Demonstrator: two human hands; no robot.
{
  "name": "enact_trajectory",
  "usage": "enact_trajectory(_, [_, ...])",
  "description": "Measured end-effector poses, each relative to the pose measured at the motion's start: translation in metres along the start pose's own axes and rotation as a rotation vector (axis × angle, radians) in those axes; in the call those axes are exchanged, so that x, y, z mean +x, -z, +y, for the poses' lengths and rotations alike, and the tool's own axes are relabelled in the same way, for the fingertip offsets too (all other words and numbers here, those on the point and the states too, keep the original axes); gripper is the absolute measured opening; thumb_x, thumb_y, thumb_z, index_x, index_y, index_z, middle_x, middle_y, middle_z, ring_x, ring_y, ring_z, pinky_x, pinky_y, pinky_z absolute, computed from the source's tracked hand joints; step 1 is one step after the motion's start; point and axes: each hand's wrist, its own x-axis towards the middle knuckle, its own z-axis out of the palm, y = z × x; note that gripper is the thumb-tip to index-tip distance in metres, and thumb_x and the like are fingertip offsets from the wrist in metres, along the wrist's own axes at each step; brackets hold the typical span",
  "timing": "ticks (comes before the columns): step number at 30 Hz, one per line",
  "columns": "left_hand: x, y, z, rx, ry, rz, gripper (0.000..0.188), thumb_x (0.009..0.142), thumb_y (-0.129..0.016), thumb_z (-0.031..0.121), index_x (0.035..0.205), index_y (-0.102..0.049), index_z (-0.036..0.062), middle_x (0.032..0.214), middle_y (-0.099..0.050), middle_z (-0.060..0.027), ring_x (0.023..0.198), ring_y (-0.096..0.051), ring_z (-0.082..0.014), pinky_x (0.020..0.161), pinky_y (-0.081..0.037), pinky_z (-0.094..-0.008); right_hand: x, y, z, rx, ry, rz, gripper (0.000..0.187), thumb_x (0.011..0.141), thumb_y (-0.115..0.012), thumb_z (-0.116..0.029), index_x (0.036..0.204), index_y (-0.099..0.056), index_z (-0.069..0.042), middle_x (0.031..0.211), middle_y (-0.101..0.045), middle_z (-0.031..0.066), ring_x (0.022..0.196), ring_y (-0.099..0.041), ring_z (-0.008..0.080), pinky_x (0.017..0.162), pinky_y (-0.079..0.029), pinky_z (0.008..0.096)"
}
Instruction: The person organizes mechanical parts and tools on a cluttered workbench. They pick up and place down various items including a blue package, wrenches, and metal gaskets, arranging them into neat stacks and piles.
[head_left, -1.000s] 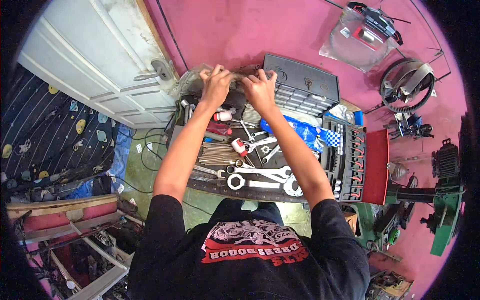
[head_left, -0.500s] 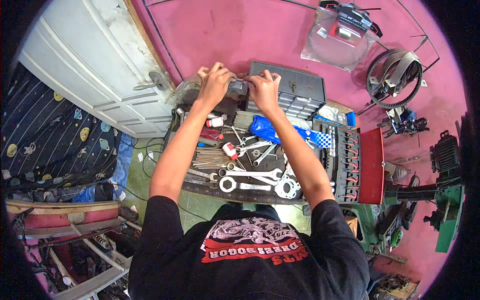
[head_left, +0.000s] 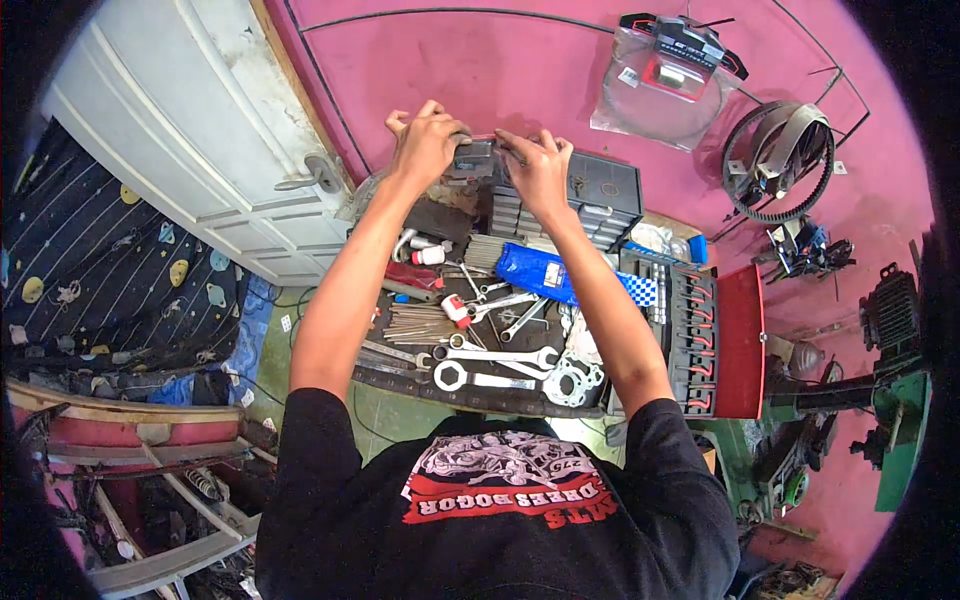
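My left hand [head_left: 428,147] and my right hand [head_left: 538,172] are raised at the far side of the workbench, fingers bent and pinched. Stretched between them is what looks like a small clear plastic bag [head_left: 476,160] with a thin reddish line along its top edge. Its contents are too small to tell. Just beyond and beside my right hand stands a grey cabinet of small drawers [head_left: 612,190]. Below my forearms lie a blue packet [head_left: 530,268], combination wrenches [head_left: 500,354], a red-and-white bottle [head_left: 456,310] and several thin metal rods [head_left: 415,324].
An opened red toolbox [head_left: 740,345] with red-handled tools stands at the bench's right. A white door [head_left: 190,130] is at the left. Belts [head_left: 778,160] and packaged parts [head_left: 685,62] hang on the pink wall. A green machine [head_left: 900,440] stands far right.
The view has shifted slightly. My right hand has moved a little to the right and nearer, and both hands still grip the bag's top edge.
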Motion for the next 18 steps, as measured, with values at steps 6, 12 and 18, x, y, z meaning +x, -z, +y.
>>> enact_trajectory(6, [0.026, 0.008, 0.016, -0.113, 0.126, 0.08, 0.013, 0.083, -0.077, 0.029, 0.089, -0.082, 0.0187, 0.091, -0.076, 0.0005, 0.102, -0.062, -0.0172, 0.093, -0.025, -0.0491, -0.009, 0.017, 0.022, -0.087, -0.102, 0.004, 0.033, 0.086, -0.079, -0.03, 0.118, -0.078, -0.019, 0.105, -0.079, 0.0026, 0.1, -0.061, 0.024, 0.099, -0.036, 0.0463])
enact_trajectory(12, [0.039, -0.001, 0.036, -0.163, 0.19, 0.207, 0.013, 0.082, -0.079, 0.029, 0.09, -0.083, 0.0193, 0.091, -0.075, -0.0012, 0.099, -0.064, -0.0174, 0.092, -0.028, -0.0466, -0.014, 0.033, 0.04, -0.129, -0.363, 0.071, 0.028, 0.086, -0.079, -0.036, 0.108, -0.082, -0.018, 0.085, -0.074, 0.0128, 0.095, -0.064, 0.0262, 0.093, -0.037, 0.0482])
enact_trajectory(18, [0.051, -0.008, 0.059, -0.26, 0.183, 0.24, 0.013, 0.082, -0.081, 0.03, 0.089, -0.082, 0.0191, 0.094, -0.074, -0.001, 0.095, -0.066, -0.0175, 0.09, -0.03, -0.0449, -0.018, 0.037, 0.066, -0.03, -0.547, 0.172, 0.027, 0.083, -0.081, -0.037, 0.103, -0.083, -0.018, 0.091, -0.077, 0.0143, 0.096, -0.068, 0.0287, 0.092, -0.044, 0.0459])
